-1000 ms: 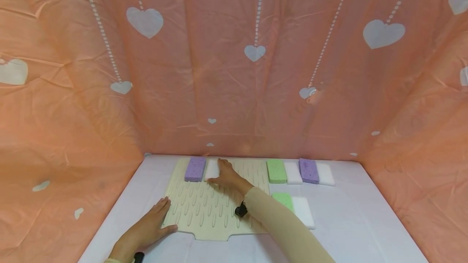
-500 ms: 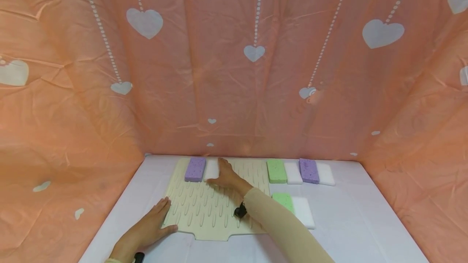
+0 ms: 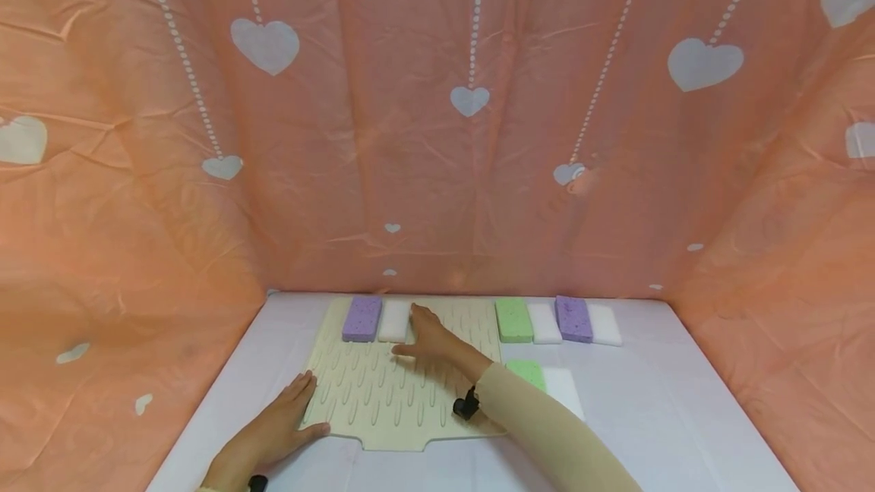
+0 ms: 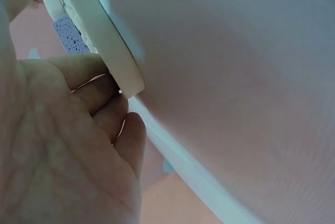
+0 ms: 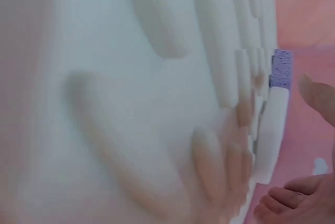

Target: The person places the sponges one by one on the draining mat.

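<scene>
A cream board with raised ridges (image 3: 374, 370) lies on the white table. Side by side at its back left are a purple sponge (image 3: 362, 319) and a white sponge (image 3: 394, 321). My right hand (image 3: 440, 339) hovers just right of the white sponge, its thumb and fingers spread apart. In the right wrist view a gap shows between the thumb and the white sponge (image 5: 272, 135). My left hand (image 3: 279, 422) rests at the board's near-left corner, nearly straight fingers against its edge; the left wrist view shows fingertips touching that edge (image 4: 107, 33).
Right of the board stands a back row: a green sponge (image 3: 514, 320), a white one (image 3: 544, 323), a purple one (image 3: 574, 319) and another white one (image 3: 604, 326). Nearer lie a green sponge (image 3: 525, 373) and a white sponge (image 3: 564, 392), partly behind my right sleeve. An orange curtain (image 3: 437, 211) encloses the table.
My right hand has let go of the white sponge and drawn back slightly toward me and to the right. The sponge stays beside the purple one. The left hand keeps its place.
</scene>
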Available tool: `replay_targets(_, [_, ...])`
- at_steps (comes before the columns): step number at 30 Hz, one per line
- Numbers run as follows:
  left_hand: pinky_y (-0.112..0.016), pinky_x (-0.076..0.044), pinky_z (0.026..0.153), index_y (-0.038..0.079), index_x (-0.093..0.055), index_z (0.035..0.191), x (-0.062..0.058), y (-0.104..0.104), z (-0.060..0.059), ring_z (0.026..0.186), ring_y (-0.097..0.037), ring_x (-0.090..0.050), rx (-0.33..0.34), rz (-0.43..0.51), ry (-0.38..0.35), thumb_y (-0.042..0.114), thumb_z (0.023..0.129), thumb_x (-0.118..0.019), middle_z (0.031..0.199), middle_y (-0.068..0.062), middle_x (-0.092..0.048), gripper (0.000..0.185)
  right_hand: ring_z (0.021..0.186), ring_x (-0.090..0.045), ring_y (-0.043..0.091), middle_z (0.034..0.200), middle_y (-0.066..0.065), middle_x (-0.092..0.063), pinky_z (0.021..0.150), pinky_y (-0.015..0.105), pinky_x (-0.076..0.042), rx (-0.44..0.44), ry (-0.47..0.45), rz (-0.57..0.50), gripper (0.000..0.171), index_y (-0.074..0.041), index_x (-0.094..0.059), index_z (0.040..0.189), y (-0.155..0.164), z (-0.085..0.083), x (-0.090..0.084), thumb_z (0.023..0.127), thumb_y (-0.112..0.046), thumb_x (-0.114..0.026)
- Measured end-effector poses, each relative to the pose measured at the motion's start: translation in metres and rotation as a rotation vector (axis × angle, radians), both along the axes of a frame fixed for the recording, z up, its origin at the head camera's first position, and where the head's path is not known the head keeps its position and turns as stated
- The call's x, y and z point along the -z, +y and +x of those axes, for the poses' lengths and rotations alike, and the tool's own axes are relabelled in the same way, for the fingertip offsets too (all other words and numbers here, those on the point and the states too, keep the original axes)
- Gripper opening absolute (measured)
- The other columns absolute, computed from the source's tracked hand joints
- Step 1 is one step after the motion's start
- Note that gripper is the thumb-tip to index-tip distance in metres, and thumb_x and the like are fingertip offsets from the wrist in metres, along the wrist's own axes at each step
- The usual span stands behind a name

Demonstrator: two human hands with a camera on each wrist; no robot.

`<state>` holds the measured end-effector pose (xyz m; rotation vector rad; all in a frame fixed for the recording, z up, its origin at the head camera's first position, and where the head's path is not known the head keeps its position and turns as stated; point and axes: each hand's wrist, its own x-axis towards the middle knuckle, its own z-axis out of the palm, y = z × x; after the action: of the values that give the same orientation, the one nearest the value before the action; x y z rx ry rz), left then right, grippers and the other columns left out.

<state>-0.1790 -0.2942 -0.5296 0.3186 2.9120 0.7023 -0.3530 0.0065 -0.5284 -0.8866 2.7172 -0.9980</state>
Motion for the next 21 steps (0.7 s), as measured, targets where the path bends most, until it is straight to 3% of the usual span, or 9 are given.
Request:
replay_targets(1, [-0.067,-0.029,0.123,-0.016,-0.036,0.158,0.000,0.000,0.000,0.158,-0.054,-0.023,0.000,0.000,-0.002,0.054,0.093,-0.079,0.168,-0.036,-0.029,0.105,0.156,-0.034,0.045,0.167,0.031,-0.035,0.127,0.054,-0.033,-0.006,-0.003,0.008,0.090,0.015,-0.042,0.153,0.003,0.001,-0.002,0.094,-0.036,-0.086])
replay_targets(2, [-0.068,-0.029,0.123,-0.016,-0.036,0.158,0.000,0.000,0.000,0.157,-0.055,-0.024,0.002,-0.002,0.000,0.054,0.093,-0.079,0.168,-0.036,-0.029,0.105,0.158,-0.032,0.045,0.169,0.031,-0.032,0.128,0.054,-0.031,-0.002,-0.007,0.021,0.091,0.015,-0.042,0.153,0.005,0.002,-0.003,0.094,-0.038,-0.086])
replay_targets(4, [-0.067,-0.029,0.123,-0.016,-0.036,0.158,0.000,-0.001,0.000,0.158,-0.054,-0.024,0.001,-0.004,0.002,0.054,0.093,-0.079,0.169,-0.035,-0.029,0.105,0.159,-0.030,0.045,0.170,0.030,-0.031,0.128,0.056,-0.029,-0.002,-0.012,0.031,0.072,0.016,-0.058,0.132,0.010,0.006,-0.009,0.094,-0.039,-0.085])
replay_targets(6, [-0.067,-0.029,0.123,-0.016,-0.036,0.158,0.000,-0.001,-0.001,0.158,-0.055,-0.024,0.005,-0.007,0.002,0.054,0.093,-0.079,0.168,-0.036,-0.028,0.105,0.159,-0.029,0.046,0.170,0.029,-0.031,0.129,0.057,-0.028,0.009,-0.026,0.028,0.072,0.016,-0.058,0.132,0.016,0.010,-0.014,0.094,-0.039,-0.085])
replay_targets(7, [-0.068,-0.029,0.123,-0.016,-0.036,0.158,0.000,-0.001,-0.001,0.157,-0.055,-0.024,0.007,-0.007,0.005,0.054,0.093,-0.079,0.168,-0.036,-0.029,0.105,0.159,-0.029,0.046,0.170,0.029,-0.031,0.129,0.058,-0.028,0.013,-0.028,0.030,0.073,0.016,-0.057,0.133,0.020,0.012,-0.016,0.094,-0.039,-0.085])
replay_targets(8, [-0.068,-0.029,0.123,-0.017,-0.036,0.158,0.001,-0.001,-0.001,0.157,-0.055,-0.024,0.009,-0.007,0.005,0.054,0.093,-0.079,0.168,-0.037,-0.029,0.105,0.159,-0.028,0.046,0.171,0.028,-0.030,0.128,0.058,-0.028,0.023,-0.042,0.018,0.087,0.016,-0.046,0.150,0.023,0.015,-0.017,0.094,-0.039,-0.085])
replay_targets(9, [-0.067,-0.029,0.123,-0.017,-0.035,0.158,0.001,-0.001,-0.001,0.158,-0.055,-0.023,0.009,-0.005,0.001,0.054,0.094,-0.078,0.168,-0.036,-0.028,0.105,0.159,-0.027,0.046,0.171,0.028,-0.030,0.128,0.059,-0.028,0.027,-0.055,0.001,0.087,0.014,-0.045,0.151,0.027,0.018,-0.019,0.094,-0.038,-0.085])
replay_targets(11, [-0.068,-0.029,0.122,-0.017,-0.035,0.158,0.001,0.000,-0.002,0.157,-0.056,-0.023,0.014,-0.004,-0.002,0.054,0.094,-0.078,0.168,-0.037,-0.028,0.105,0.160,-0.026,0.046,0.172,0.026,-0.029,0.128,0.059,-0.028,0.045,-0.080,-0.034,0.106,0.008,-0.023,0.167,0.034,0.023,-0.020,0.093,-0.038,-0.086])
replay_targets(21, [-0.069,-0.031,0.121,-0.018,-0.037,0.156,0.003,-0.001,0.000,0.156,-0.057,-0.025,0.027,-0.010,0.034,0.054,0.094,-0.078,0.166,-0.038,-0.031,0.104,0.160,-0.025,0.046,0.171,0.026,-0.031,0.126,0.063,-0.029,0.076,-0.060,-0.076,0.106,0.002,-0.025,0.168,0.071,0.043,-0.029,0.093,-0.043,-0.084])
